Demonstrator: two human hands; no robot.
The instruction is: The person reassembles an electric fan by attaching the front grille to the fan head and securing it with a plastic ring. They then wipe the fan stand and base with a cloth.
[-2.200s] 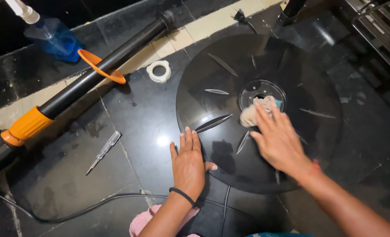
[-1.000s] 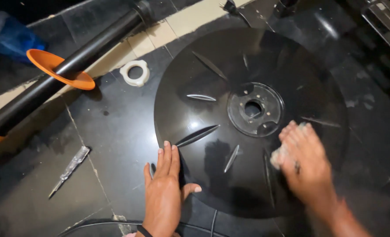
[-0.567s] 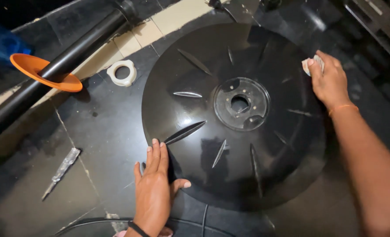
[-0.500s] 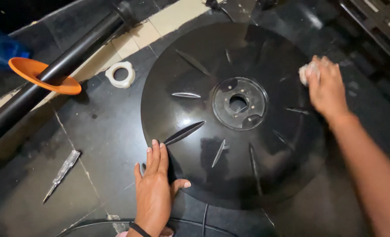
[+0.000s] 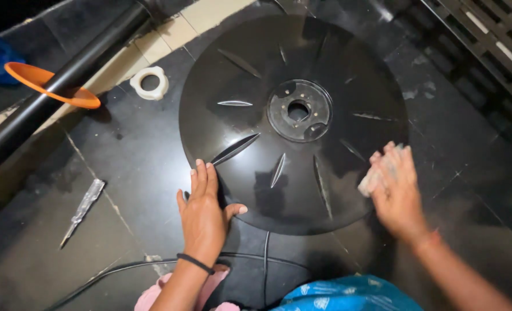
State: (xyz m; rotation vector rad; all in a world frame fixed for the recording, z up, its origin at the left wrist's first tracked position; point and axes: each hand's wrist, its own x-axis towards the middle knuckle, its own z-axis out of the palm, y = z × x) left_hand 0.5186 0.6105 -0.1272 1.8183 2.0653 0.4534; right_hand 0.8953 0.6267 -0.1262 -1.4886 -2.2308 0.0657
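Right grip (image 5: 397, 187) seemingly presses cloth (image 5: 374, 178) at disc (image 5: 256, 69) rim

- We look from a single head-worn camera, steeply downward at the dark floor (image 5: 123, 173).
- We sit close: the black disc (image 5: 256, 63) fills the middle, both forearms entering from the lower edge.

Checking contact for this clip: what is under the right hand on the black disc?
A pale cloth pokes out beneath the right hand, pressed on the black disc near its edge. Most of the cloth is covered by the fingers. The left hand lies flat on the opposite edge.
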